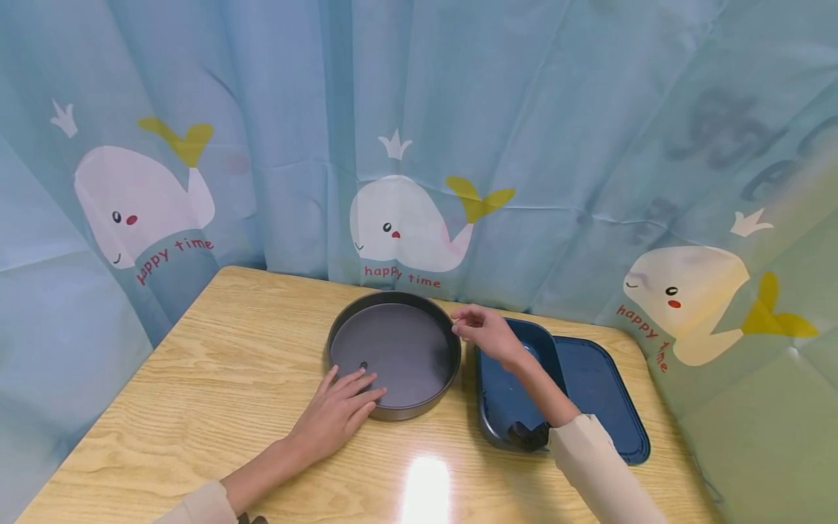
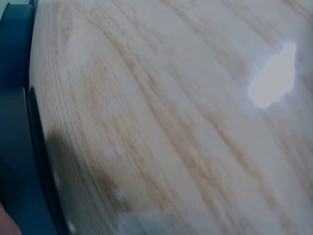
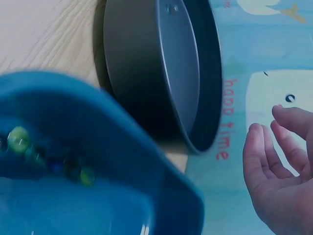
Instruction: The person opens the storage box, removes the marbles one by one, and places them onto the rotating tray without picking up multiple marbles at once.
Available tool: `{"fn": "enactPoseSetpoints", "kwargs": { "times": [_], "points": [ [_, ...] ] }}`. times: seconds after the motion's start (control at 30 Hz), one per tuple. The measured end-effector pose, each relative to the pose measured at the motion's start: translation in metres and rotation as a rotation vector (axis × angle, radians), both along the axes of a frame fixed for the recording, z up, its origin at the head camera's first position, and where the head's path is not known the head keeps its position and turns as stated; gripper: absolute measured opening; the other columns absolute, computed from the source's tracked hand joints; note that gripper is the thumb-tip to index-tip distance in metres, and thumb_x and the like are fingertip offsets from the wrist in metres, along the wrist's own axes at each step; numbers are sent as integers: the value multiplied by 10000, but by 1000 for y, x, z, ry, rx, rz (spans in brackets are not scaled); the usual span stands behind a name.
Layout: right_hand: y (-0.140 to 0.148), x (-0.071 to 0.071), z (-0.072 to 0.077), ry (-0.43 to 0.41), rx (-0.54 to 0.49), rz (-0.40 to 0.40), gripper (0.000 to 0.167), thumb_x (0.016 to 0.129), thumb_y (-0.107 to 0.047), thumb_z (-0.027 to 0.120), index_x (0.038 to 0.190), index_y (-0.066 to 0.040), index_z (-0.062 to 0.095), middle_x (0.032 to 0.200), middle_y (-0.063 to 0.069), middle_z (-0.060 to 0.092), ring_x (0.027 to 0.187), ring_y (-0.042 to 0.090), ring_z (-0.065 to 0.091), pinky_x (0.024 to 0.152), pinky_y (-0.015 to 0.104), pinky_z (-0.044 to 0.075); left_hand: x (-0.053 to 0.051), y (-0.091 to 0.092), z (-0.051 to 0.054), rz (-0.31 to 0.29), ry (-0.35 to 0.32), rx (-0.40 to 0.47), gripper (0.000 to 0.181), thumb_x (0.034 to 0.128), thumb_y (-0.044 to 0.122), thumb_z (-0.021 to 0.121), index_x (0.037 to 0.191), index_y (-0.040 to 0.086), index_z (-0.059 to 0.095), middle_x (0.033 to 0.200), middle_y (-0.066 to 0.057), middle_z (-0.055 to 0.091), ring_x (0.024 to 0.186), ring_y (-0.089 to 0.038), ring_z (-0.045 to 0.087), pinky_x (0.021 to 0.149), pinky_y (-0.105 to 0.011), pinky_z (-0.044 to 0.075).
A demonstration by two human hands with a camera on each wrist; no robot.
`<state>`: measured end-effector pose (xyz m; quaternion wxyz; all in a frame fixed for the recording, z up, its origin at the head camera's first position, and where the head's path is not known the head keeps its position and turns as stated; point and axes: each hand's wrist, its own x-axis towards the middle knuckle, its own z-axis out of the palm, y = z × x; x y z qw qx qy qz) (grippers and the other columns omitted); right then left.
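Observation:
A round dark grey baking pan (image 1: 406,349) stands on the wooden table. Inside it, near the left side, lies one small glass marble (image 3: 171,8). My left hand (image 1: 340,411) reaches over the pan's near-left rim with its fingers spread, the fingertips close to the marble. My right hand (image 1: 487,335) hovers between the pan's right rim and a blue rectangular container (image 1: 484,407). Its fingers are loosely bent, and the right wrist view shows nothing between them. Several green and dark marbles (image 3: 19,139) lie along one inner side of the container.
A flat blue lid (image 1: 605,407) lies right of the container, partly beneath it. A light blue curtain (image 1: 294,182) with whale prints hangs behind the table (image 1: 216,349). Lamp glare (image 1: 425,491) shines on the tabletop near the front.

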<state>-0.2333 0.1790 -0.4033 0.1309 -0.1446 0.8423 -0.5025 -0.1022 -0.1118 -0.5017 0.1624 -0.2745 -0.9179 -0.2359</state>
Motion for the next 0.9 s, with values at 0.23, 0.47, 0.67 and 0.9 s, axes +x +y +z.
{"fn": "enactPoseSetpoints", "kwargs": {
  "times": [0.23,0.47,0.67,0.9],
  "points": [
    [30,6,-1,-20,22,-57,224,1001,-59,591,1191,55,625,1038,181,667,961,298,642,875,493,538,-1,-1,-1,-6,23,-6,289,995,203,620,1260,139,717,1349,-115,620,1292,-336,525,1072,-684,271],
    [51,14,-15,-33,74,-71,200,995,-36,593,1165,54,644,1003,130,691,952,289,655,827,414,561,0,-1,-2,-4,8,-8,292,1000,210,610,1265,144,714,1359,-113,613,1300,-329,519,1076,-684,266],
    [61,21,-28,-36,102,-88,174,983,-29,611,1131,49,660,970,96,705,910,250,660,806,387,569,-1,0,-2,-4,14,-14,292,997,215,618,1264,145,714,1359,-114,613,1303,-324,516,1073,-681,273],
    [66,26,-42,-46,145,-79,163,951,-37,661,1090,49,672,916,81,697,841,226,657,783,380,571,-1,0,-2,-1,-26,-11,304,1008,228,601,1288,163,702,1382,-100,597,1321,-323,499,1092,-672,251]
  ]
}}
